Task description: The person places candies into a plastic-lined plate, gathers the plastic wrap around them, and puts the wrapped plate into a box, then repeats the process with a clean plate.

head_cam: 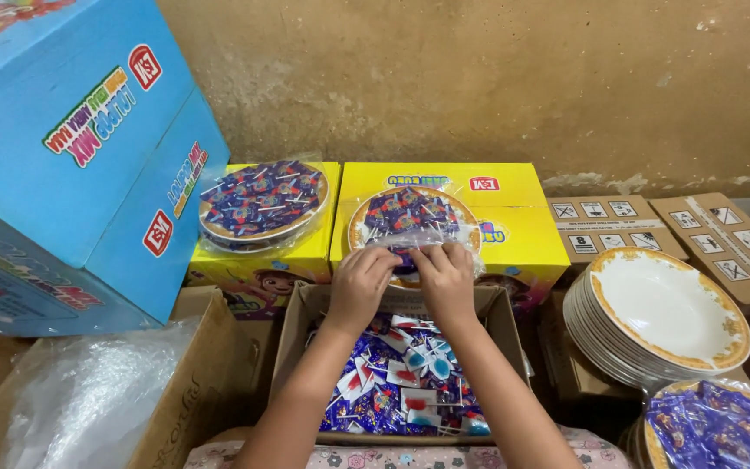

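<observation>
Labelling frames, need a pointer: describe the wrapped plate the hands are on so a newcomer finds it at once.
Start at the two yellow boxes against the tan wall. On the right-hand one sits a gold-rimmed wrapped plate heaped with blue-wrapped lollipops. Unlike the similar plate on the left box, this one has the left hand and right hand pinching its clear wrap at the near edge.

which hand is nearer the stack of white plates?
Right. The right hand is on the clear bag, closer to the stack of white plates. The left hand grips the bag further left.
</observation>
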